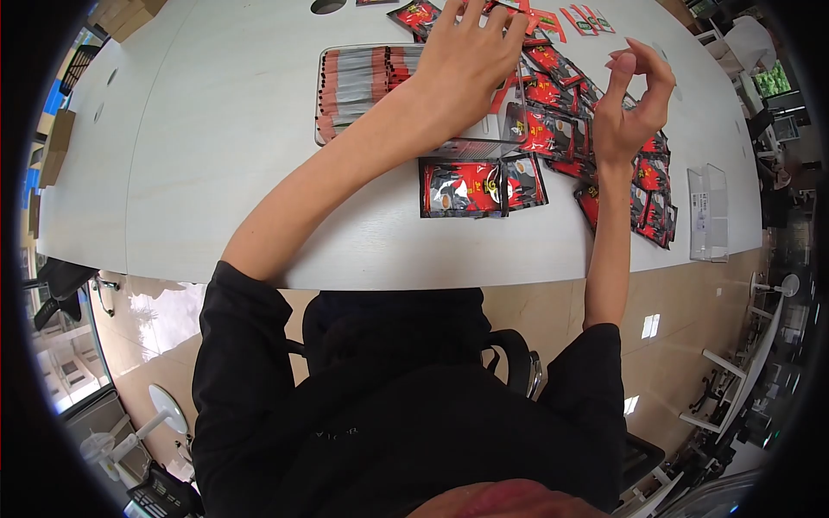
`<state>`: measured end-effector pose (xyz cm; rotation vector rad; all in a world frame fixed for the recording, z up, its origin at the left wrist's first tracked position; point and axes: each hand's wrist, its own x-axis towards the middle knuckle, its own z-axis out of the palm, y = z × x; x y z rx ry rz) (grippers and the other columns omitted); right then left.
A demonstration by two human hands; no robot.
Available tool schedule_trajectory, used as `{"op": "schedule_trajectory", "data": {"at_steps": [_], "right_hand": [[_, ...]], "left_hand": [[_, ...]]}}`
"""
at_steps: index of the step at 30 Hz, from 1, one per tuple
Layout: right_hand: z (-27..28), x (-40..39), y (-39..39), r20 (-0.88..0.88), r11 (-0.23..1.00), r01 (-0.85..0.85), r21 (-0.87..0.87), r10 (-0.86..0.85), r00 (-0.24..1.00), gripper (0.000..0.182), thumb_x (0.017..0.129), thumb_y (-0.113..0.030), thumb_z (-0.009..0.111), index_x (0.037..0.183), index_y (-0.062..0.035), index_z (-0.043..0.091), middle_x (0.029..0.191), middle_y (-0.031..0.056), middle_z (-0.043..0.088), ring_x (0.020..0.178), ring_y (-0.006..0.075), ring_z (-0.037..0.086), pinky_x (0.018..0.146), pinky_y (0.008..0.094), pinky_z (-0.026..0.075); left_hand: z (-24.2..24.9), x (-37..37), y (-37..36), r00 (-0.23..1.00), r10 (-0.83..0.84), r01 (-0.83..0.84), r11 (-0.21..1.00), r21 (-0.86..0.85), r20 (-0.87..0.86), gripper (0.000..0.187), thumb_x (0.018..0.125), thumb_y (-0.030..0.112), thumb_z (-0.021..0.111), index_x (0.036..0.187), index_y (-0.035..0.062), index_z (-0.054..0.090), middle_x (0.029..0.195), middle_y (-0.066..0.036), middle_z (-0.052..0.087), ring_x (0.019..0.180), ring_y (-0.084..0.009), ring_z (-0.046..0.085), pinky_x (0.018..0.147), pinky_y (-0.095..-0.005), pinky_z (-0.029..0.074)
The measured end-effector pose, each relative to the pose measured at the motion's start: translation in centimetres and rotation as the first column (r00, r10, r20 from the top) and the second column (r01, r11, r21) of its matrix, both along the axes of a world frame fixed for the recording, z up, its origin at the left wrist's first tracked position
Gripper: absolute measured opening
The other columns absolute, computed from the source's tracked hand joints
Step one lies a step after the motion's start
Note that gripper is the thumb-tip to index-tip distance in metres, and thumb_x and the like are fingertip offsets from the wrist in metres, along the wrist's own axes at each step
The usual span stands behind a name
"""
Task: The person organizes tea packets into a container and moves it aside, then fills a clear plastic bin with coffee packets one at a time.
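Black shirt, packets (glossy) beside right hand

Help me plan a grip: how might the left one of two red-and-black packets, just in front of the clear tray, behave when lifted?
The left packet looks glossy, so perhaps slippery. Its creases suggest floppy film. Lying flat, it seems unlikely to roll.

Red-and-black packets

Glossy red-and-black packets lie beside a filled clear tray.
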<state>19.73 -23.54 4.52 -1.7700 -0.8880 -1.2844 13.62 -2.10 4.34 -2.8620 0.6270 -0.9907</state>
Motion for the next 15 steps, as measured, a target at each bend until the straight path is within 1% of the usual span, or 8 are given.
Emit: {"op": "schedule_trajectory", "data": {"at_steps": [5,7,8,10,11,12,14,15], "right_hand": [[-0.1,0.2,-0.2,-0.022,1.0,0.013,0.004,-0.013,1.0,0.017,0.1,-0.011,0.067,0.116,-0.0062,0.067,0.095,0.0068,0.072,0.088,0.0173,0.067,0.08,0.0316,0.05],[-0.1,0.4,-0.4,-0.076,0.997,0.076,-0.016,-0.077,0.994,0.014,0.102,-0.015,0.065,0.113,-0.0067,0.069,0.097,0.0065,0.073,0.089,0.019,0.066,0.081,0.0333,0.05],[0.0,0.6,-0.6,-0.071,0.997,0.081,-0.018,-0.082,0.994,0.014,0.102,-0.015,0.065,0.113,-0.0067,0.069,0.097,0.0065,0.073,0.089,0.019,0.066,0.081,0.0333,0.05],[0.2,1.3,-1.1,-0.158,0.989,0.134,-0.066,-0.143,0.977,0.015,0.103,-0.02,0.063,0.108,-0.007,0.07,0.099,0.0062,0.073,0.09,0.0212,0.066,0.083,0.0358,0.05],[0.1,1.7,-1.4,-0.228,0.992,0.111,-0.064,-0.123,0.966,0.021,0.104,-0.023,0.061,0.105,-0.0065,0.073,0.104,0.0081,0.072,0.092,0.0241,0.066,0.086,0.0376,0.05],[-0.1,2.0,-1.7,-0.224,0.991,0.114,-0.067,-0.126,0.966,0.021,0.104,-0.023,0.061,0.105,-0.0065,0.073,0.104,0.0081,0.072,0.092,0.0241,0.066,0.086,0.0376,0.05],[-1.0,2.8,-2.5,-0.333,0.956,0.156,-0.247,-0.235,0.913,0.025,0.105,-0.026,0.059,0.105,-0.0066,0.075,0.11,0.0107,0.071,0.099,0.0266,0.066,0.089,0.0398,0.05],[-2.1,4.0,-3.3,-0.379,0.935,0.155,-0.319,-0.275,0.884,0.034,0.106,-0.032,0.055,0.107,-0.0067,0.077,0.115,0.0148,0.07,0.106,0.0314,0.065,0.094,0.0432,0.049]], "left_hand": [[0.5,-0.3,-0.2,0.999,0.028,-0.028,1.0,0.012,-0.018,0.078,0.059,0.001,0.079,0.131,-0.0055,0.05,0.121,-0.018,0.062,0.118,-0.0359,0.057,0.102,-0.0478,0.044],[0.9,-0.4,0.0,0.998,-0.062,0.061,0.992,-0.113,-0.003,0.074,0.065,0.006,0.082,0.13,-0.004,0.05,0.12,-0.017,0.062,0.115,-0.036,0.057,0.102,-0.0476,0.044],[1.3,-0.6,0.1,0.998,-0.067,0.067,0.991,-0.115,0.003,0.074,0.065,0.006,0.082,0.13,-0.004,0.05,0.12,-0.017,0.062,0.115,-0.036,0.057,0.102,-0.0476,0.044],[3.1,-1.2,0.4,0.986,-0.148,0.126,0.963,-0.239,-0.078,0.071,0.072,0.014,0.083,0.132,-0.0037,0.049,0.12,-0.016,0.062,0.116,-0.0357,0.056,0.102,-0.047,0.044],[4.0,-1.4,0.7,0.988,-0.14,0.122,0.964,-0.235,-0.064,0.057,0.083,0.023,0.08,0.128,0.0004,0.054,0.12,-0.015,0.063,0.113,-0.0338,0.058,0.098,-0.0453,0.047],[5.1,-1.6,1.1,0.988,-0.143,0.125,0.963,-0.238,-0.06,0.057,0.083,0.023,0.08,0.128,0.0004,0.054,0.12,-0.015,0.063,0.113,-0.0338,0.058,0.098,-0.0453,0.047],[7.5,-2.0,2.1,0.94,-0.27,0.176,0.908,-0.379,-0.21,0.05,0.082,0.015,0.074,0.12,-0.0056,0.05,0.12,-0.024,0.058,0.112,-0.0396,0.054,0.097,-0.0453,0.046],[8.1,-2.6,2.6,0.936,-0.328,0.255,0.884,-0.391,-0.132,0.036,0.09,0.019,0.071,0.112,-0.0011,0.05,0.113,-0.023,0.061,0.109,-0.0393,0.057,0.093,-0.0462,0.046]]}}
